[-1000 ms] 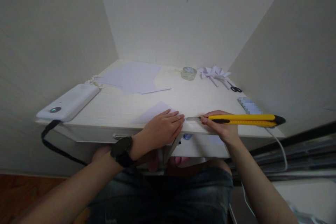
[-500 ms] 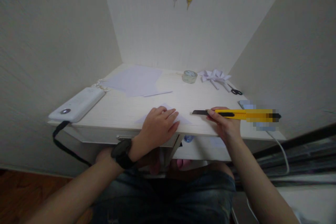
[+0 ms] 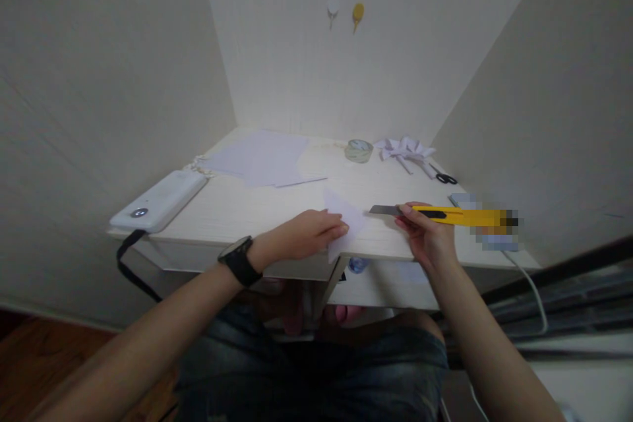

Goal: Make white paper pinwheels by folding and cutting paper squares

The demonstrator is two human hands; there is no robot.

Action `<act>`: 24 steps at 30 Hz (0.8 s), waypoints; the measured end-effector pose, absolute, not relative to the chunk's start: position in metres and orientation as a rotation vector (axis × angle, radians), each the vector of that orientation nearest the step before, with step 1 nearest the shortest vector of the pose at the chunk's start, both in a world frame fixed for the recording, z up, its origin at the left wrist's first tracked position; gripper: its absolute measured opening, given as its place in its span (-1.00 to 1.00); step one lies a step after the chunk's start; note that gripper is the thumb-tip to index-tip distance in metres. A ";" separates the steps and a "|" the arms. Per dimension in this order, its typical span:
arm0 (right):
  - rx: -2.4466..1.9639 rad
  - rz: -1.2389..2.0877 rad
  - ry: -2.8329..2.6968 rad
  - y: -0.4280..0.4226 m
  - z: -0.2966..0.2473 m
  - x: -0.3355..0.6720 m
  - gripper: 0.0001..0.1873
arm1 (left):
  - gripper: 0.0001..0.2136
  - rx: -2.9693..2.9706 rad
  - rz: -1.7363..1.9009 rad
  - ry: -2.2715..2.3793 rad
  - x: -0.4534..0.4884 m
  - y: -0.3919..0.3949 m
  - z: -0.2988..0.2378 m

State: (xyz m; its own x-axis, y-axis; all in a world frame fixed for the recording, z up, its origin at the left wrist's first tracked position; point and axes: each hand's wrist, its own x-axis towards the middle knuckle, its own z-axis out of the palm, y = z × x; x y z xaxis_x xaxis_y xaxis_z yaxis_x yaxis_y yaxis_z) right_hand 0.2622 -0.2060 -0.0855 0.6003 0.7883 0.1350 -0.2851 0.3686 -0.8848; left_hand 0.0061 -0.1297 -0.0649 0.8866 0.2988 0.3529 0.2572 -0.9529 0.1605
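My left hand (image 3: 301,236) pinches a small pale sheet of paper (image 3: 343,221) and holds it lifted at the front edge of the white desk (image 3: 247,208). A black watch sits on that wrist. My right hand (image 3: 425,234) grips a yellow utility knife (image 3: 445,214) with its blade out, pointing left toward the paper, a short gap apart from it.
On the desk lie a stack of pale sheets (image 3: 262,158), a white power bank (image 3: 161,201) with a black strap at the left edge, a tape roll (image 3: 359,150), folded white paper (image 3: 403,147) and black-handled scissors (image 3: 442,177). Walls close in on three sides.
My left hand went from pressing the paper flat on the desk to pinching and lifting it. The knife drew back from the paper and rose slightly to the right.
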 end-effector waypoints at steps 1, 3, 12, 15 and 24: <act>-0.960 0.745 -0.631 -0.206 -0.086 0.262 -0.68 | -0.73 2.874 0.559 0.416 0.007 -0.123 -0.063; -0.965 0.744 -0.658 -0.207 -0.087 0.263 -0.69 | -0.81 2.754 0.567 0.390 0.006 -0.112 -0.062; -0.969 0.784 -0.650 -0.209 -0.085 0.261 -0.66 | -0.71 2.770 0.617 0.528 0.016 -0.106 -0.063; -0.992 0.785 -0.700 -0.212 -0.084 0.259 -0.68 | -0.65 2.891 0.377 0.509 0.020 -0.105 -0.066; -1.112 0.733 -0.945 -0.215 -0.089 0.254 -0.70 | -0.60 2.966 0.394 0.447 0.016 -0.097 -0.073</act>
